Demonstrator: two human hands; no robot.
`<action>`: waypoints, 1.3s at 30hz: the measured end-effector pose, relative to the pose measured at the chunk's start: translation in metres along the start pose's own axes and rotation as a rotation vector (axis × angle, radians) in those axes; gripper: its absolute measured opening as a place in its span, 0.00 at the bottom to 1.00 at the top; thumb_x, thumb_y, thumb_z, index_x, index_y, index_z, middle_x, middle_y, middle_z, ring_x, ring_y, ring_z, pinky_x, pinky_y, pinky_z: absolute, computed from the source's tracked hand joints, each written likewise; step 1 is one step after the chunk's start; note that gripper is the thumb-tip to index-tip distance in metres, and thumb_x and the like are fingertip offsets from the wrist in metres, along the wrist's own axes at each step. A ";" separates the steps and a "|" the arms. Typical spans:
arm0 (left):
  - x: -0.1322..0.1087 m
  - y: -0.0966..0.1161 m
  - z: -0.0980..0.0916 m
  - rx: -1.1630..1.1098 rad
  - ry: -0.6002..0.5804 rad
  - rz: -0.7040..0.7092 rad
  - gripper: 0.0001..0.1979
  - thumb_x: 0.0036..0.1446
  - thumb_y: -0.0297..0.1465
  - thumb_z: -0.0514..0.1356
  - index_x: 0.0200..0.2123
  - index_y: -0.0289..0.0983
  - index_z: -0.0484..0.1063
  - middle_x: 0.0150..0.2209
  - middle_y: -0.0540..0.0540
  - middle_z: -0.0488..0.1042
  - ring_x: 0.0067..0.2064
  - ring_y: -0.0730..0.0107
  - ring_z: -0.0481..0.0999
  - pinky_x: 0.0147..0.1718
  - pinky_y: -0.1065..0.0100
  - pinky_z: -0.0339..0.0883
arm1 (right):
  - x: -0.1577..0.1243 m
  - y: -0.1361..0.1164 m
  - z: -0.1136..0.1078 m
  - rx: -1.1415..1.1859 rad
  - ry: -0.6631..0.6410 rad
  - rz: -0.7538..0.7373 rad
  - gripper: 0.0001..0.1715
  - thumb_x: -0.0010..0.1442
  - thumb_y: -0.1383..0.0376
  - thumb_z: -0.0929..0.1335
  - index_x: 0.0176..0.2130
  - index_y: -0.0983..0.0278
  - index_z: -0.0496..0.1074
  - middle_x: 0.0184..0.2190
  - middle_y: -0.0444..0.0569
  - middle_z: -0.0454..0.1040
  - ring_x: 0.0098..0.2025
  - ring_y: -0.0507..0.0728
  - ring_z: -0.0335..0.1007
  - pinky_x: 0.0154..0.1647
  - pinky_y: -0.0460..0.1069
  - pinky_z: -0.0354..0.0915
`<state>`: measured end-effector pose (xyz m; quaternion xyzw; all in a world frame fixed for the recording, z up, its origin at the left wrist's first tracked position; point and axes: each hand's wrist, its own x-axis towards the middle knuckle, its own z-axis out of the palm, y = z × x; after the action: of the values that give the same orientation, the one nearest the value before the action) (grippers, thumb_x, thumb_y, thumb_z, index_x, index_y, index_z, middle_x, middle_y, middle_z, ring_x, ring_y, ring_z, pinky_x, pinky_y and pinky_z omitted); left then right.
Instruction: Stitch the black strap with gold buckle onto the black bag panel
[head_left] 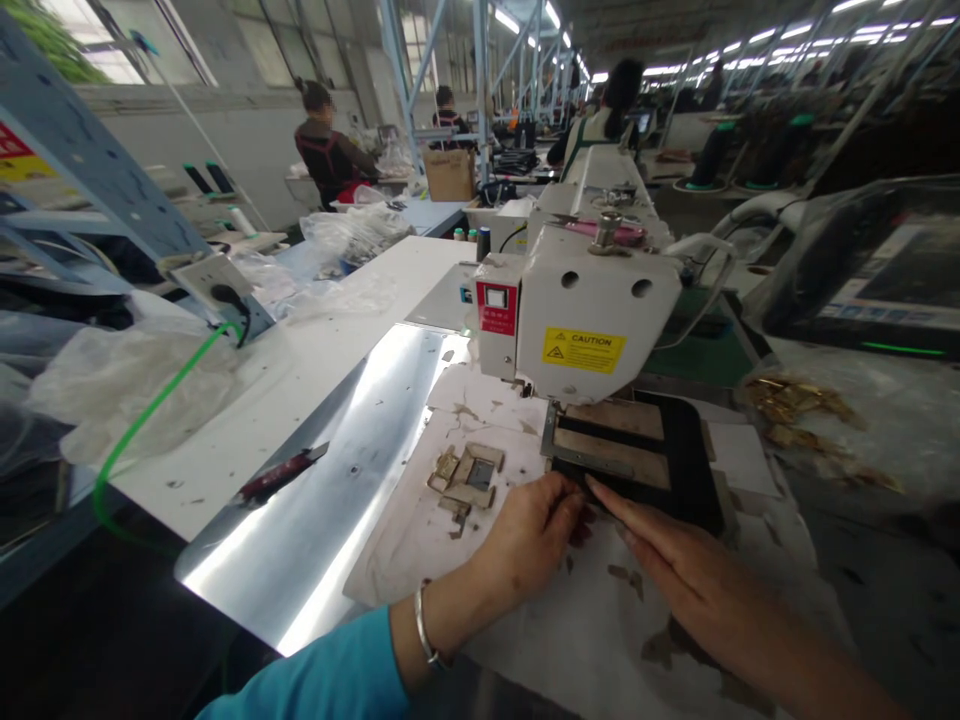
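My left hand (529, 535), fingers curled together, is at the near-left edge of a flat black panel (679, 455); whatever its fingertips pinch is hidden. My right hand (675, 560) reaches in from the right, fingers stretched out, its index fingertip at the panel's front edge. Over the panel lies a metal clamp frame (600, 457) with tan strips. Just behind it stands the white head of a sewing machine (592, 310) with a yellow caution label. Small brass-coloured metal pieces and tan scraps (469, 475) lie on the white covering left of the panel.
A red-handled cutter (283, 472) lies on the shiny metal plate (360, 420) at the left. A plastic bag with gold-coloured metal parts (806, 405) sits at the right, below a wrapped control screen (877, 270). Pink-handled scissors (607, 230) rest on the machine. People sit farther back.
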<state>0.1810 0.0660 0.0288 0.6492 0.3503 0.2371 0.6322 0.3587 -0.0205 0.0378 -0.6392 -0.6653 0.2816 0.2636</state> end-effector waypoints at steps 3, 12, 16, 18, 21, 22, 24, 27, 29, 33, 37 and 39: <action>0.002 -0.003 -0.001 -0.039 -0.012 0.029 0.14 0.63 0.38 0.53 0.31 0.35 0.68 0.28 0.46 0.72 0.28 0.71 0.71 0.30 0.67 0.67 | -0.004 -0.004 0.001 -0.156 0.010 -0.026 0.28 0.68 0.58 0.54 0.65 0.54 0.60 0.53 0.53 0.77 0.50 0.60 0.77 0.49 0.57 0.76; 0.005 -0.008 -0.003 -0.175 -0.074 -0.081 0.17 0.57 0.44 0.59 0.30 0.35 0.66 0.26 0.49 0.71 0.25 0.76 0.69 0.27 0.70 0.64 | -0.007 -0.013 -0.006 -0.436 0.385 -0.099 0.27 0.69 0.55 0.56 0.56 0.66 0.70 0.43 0.54 0.79 0.40 0.59 0.80 0.34 0.53 0.78; 0.001 -0.004 0.005 -0.344 -0.126 -0.132 0.26 0.50 0.52 0.64 0.33 0.33 0.69 0.31 0.46 0.75 0.28 0.76 0.72 0.31 0.69 0.68 | -0.010 -0.011 -0.004 -0.377 0.406 -0.107 0.24 0.68 0.55 0.57 0.53 0.64 0.70 0.43 0.53 0.79 0.42 0.59 0.80 0.38 0.54 0.77; 0.000 0.000 0.010 -0.437 -0.148 -0.147 0.28 0.46 0.52 0.67 0.37 0.32 0.71 0.34 0.46 0.76 0.31 0.76 0.74 0.34 0.69 0.69 | -0.011 -0.010 -0.001 -0.306 0.402 -0.095 0.22 0.68 0.56 0.58 0.54 0.63 0.69 0.44 0.54 0.79 0.44 0.59 0.79 0.40 0.54 0.77; 0.001 0.003 0.015 -0.522 -0.128 -0.150 0.27 0.45 0.51 0.69 0.34 0.32 0.71 0.32 0.46 0.76 0.31 0.76 0.74 0.35 0.70 0.69 | -0.013 -0.008 0.008 -0.176 0.390 -0.031 0.21 0.66 0.56 0.60 0.54 0.61 0.68 0.47 0.55 0.78 0.49 0.61 0.77 0.48 0.56 0.75; 0.003 0.002 0.017 -0.531 -0.105 -0.147 0.27 0.44 0.51 0.69 0.32 0.33 0.69 0.30 0.47 0.76 0.29 0.76 0.74 0.33 0.71 0.69 | -0.013 -0.008 0.011 -0.131 0.383 0.010 0.21 0.65 0.55 0.61 0.53 0.61 0.68 0.48 0.56 0.78 0.50 0.62 0.77 0.50 0.57 0.74; 0.005 0.000 0.017 -0.517 -0.079 -0.135 0.28 0.43 0.52 0.70 0.28 0.34 0.67 0.27 0.48 0.74 0.27 0.76 0.73 0.31 0.70 0.68 | -0.014 -0.008 0.015 -0.031 0.362 0.099 0.22 0.62 0.53 0.64 0.52 0.60 0.68 0.46 0.55 0.79 0.49 0.64 0.77 0.49 0.59 0.75; 0.008 -0.003 0.016 -0.441 -0.139 -0.114 0.29 0.44 0.55 0.67 0.28 0.34 0.67 0.26 0.49 0.73 0.26 0.75 0.72 0.30 0.69 0.67 | -0.012 -0.012 0.012 0.200 0.238 0.220 0.26 0.60 0.49 0.64 0.52 0.61 0.66 0.34 0.51 0.80 0.36 0.61 0.79 0.38 0.57 0.76; 0.009 -0.004 0.014 -0.398 -0.186 -0.105 0.28 0.47 0.55 0.65 0.30 0.34 0.67 0.26 0.48 0.73 0.27 0.73 0.72 0.31 0.68 0.66 | -0.009 -0.014 0.007 0.379 0.128 0.296 0.28 0.61 0.47 0.63 0.52 0.62 0.65 0.30 0.49 0.79 0.29 0.58 0.77 0.30 0.52 0.74; 0.007 -0.001 0.015 -0.409 -0.184 -0.079 0.26 0.49 0.52 0.65 0.33 0.33 0.69 0.27 0.48 0.72 0.29 0.73 0.72 0.34 0.67 0.65 | -0.006 -0.012 0.004 0.584 0.086 0.379 0.32 0.60 0.46 0.65 0.55 0.63 0.65 0.33 0.50 0.80 0.30 0.57 0.78 0.31 0.51 0.74; 0.007 -0.002 0.019 -0.451 -0.129 -0.096 0.27 0.48 0.51 0.67 0.35 0.33 0.68 0.28 0.48 0.73 0.30 0.72 0.73 0.34 0.67 0.66 | -0.008 -0.008 0.010 0.534 0.197 0.371 0.32 0.59 0.46 0.66 0.55 0.62 0.66 0.36 0.51 0.82 0.34 0.59 0.79 0.39 0.54 0.76; 0.007 -0.004 0.020 -0.437 -0.119 -0.102 0.28 0.47 0.54 0.66 0.32 0.34 0.66 0.26 0.48 0.73 0.28 0.71 0.74 0.32 0.66 0.66 | -0.010 -0.008 0.012 0.481 0.216 0.351 0.30 0.59 0.47 0.66 0.54 0.61 0.67 0.37 0.51 0.82 0.36 0.60 0.80 0.42 0.55 0.75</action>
<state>0.2004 0.0579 0.0220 0.4911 0.2854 0.2364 0.7883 0.3453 -0.0306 0.0350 -0.6897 -0.4276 0.4025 0.4236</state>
